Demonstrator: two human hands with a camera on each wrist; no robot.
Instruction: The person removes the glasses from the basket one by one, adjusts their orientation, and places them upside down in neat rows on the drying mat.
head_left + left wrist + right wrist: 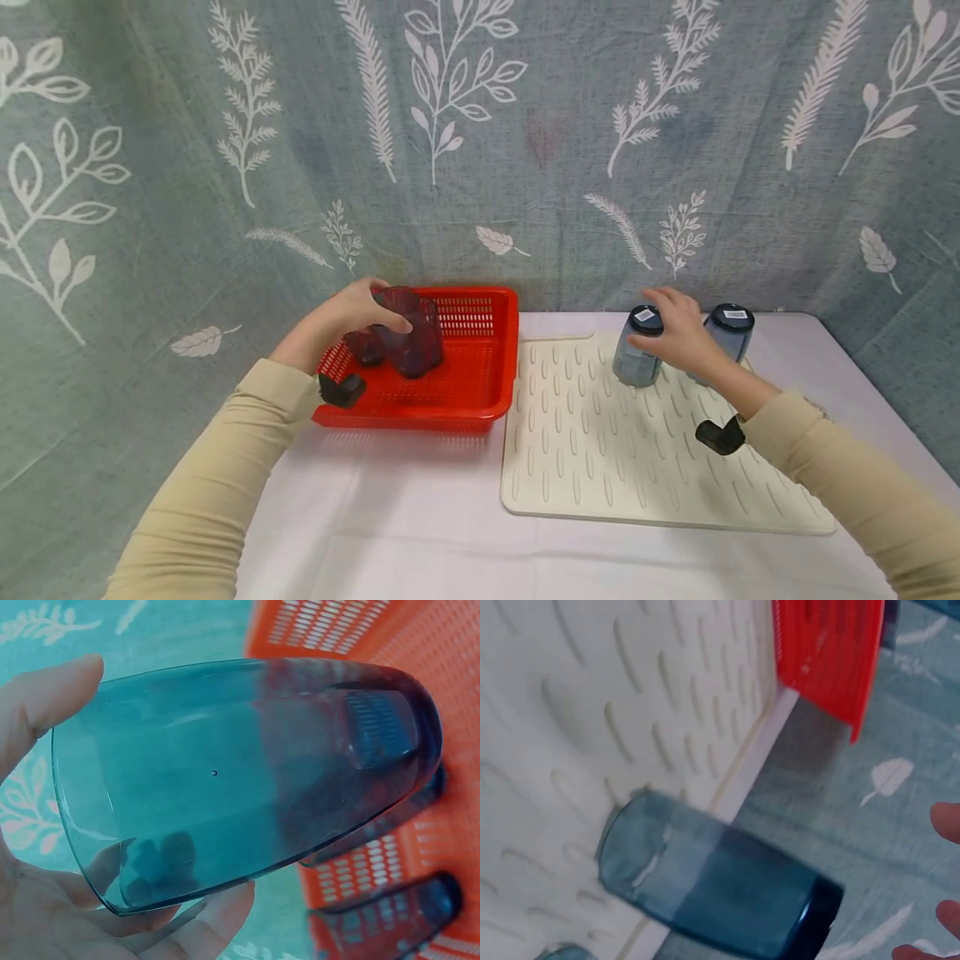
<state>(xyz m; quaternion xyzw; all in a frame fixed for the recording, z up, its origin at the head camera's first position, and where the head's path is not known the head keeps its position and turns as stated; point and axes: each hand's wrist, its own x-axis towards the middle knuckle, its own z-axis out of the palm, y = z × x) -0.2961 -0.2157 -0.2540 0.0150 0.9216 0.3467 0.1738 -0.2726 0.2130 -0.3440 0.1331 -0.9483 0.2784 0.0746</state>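
My left hand (358,310) grips a clear blue glass tumbler (214,772) near its open rim, thumb on one side and fingers on the other. The tumbler is held upright at the red plastic basket (468,375), its thick base lowest. More glasses, among them one lower glass (386,919), sit in the basket behind it. My right hand (681,332), fingers spread, is beside an upside-down blue tumbler (636,362) on the cream drying mat (570,467). In the right wrist view its fingertips (949,821) show apart from that tumbler.
Another upside-down tumbler (731,327) stands on the mat to the right, partly behind my right hand and wrist. The mat lies right of the basket on a white-covered table (405,517). A grey-green curtain (555,208) with white leaf prints hangs behind and along the sides.
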